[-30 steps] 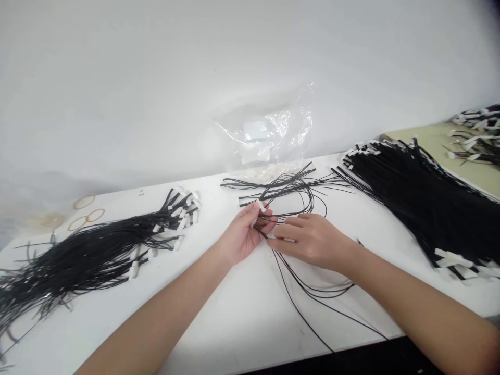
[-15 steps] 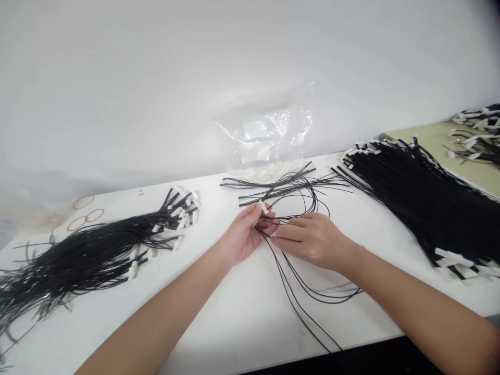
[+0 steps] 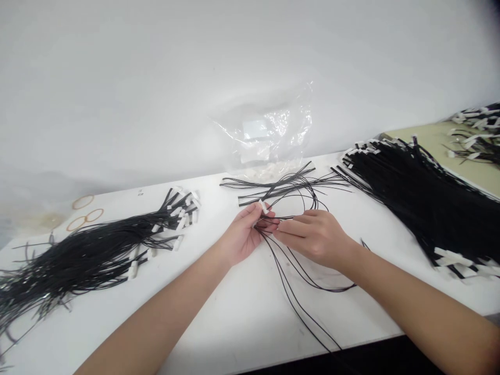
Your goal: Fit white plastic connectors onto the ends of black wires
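My left hand [image 3: 250, 229] is closed on a white connector [image 3: 263, 207], pinched between thumb and fingers, with thin black wires running out of it. Just to its right, my right hand [image 3: 308, 232] has its fingers pressed together on one or more of the black wires [image 3: 287, 217]; the exact grip is hidden behind the fingers. Other wires [image 3: 289, 291] hang from the left hand and loop down over the table toward its front edge. Beyond the hands lies a loose bunch of black wires [image 3: 269, 183].
On the left is a pile of black wires with white connectors [image 3: 97, 245], near several rubber bands [image 3: 84, 202]. A large black wire bundle [image 3: 417, 198] lies at right. A clear plastic bag [image 3: 269, 133] stands against the wall. More harnesses [image 3: 476, 140] rest on a yellowish surface [image 3: 425, 138].
My right hand has shifted slightly, and the wire loop below it has drawn up a little. My left hand stays in place with the connector.
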`<state>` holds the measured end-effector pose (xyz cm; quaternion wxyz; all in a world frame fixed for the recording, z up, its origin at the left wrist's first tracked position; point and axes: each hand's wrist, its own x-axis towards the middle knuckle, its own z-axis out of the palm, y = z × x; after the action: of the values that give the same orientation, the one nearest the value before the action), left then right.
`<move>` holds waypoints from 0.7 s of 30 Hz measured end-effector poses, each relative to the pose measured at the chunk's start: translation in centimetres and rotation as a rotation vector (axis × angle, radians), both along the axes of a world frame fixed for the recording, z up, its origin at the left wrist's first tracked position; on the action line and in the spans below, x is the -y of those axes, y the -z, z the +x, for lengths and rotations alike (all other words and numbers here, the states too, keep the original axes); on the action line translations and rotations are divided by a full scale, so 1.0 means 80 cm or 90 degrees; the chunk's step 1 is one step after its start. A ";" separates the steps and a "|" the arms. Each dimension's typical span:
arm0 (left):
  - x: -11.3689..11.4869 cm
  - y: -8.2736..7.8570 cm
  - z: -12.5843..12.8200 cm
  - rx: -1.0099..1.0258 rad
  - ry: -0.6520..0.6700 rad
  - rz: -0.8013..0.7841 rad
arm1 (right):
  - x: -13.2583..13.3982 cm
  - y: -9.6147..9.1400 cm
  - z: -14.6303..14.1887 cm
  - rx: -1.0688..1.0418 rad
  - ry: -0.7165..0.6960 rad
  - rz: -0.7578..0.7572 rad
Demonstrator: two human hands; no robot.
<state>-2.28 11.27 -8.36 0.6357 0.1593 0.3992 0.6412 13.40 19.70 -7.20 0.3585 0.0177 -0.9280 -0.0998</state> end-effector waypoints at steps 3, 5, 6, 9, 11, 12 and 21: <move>0.000 0.000 0.000 0.001 -0.002 -0.004 | 0.000 0.003 0.000 -0.002 0.014 -0.034; 0.000 0.000 0.000 0.003 0.001 0.000 | 0.000 0.003 0.000 0.009 0.012 -0.091; 0.000 0.001 0.001 0.004 0.003 0.003 | -0.001 0.002 0.001 0.020 0.007 -0.131; 0.001 0.000 0.001 0.008 0.006 0.009 | -0.005 -0.001 0.004 0.076 -0.034 -0.297; 0.001 0.000 0.001 0.003 0.008 0.004 | -0.009 -0.005 0.005 0.099 -0.086 -0.430; 0.001 0.000 0.001 0.001 0.008 0.001 | -0.011 -0.007 0.006 0.097 -0.107 -0.503; 0.000 -0.002 0.002 -0.010 0.006 -0.024 | -0.030 -0.029 0.011 -0.111 -0.066 -1.103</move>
<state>-2.16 11.24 -8.22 0.6383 0.1541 0.4158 0.6293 14.27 22.13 -4.89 0.3196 -0.2267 -0.6444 0.6566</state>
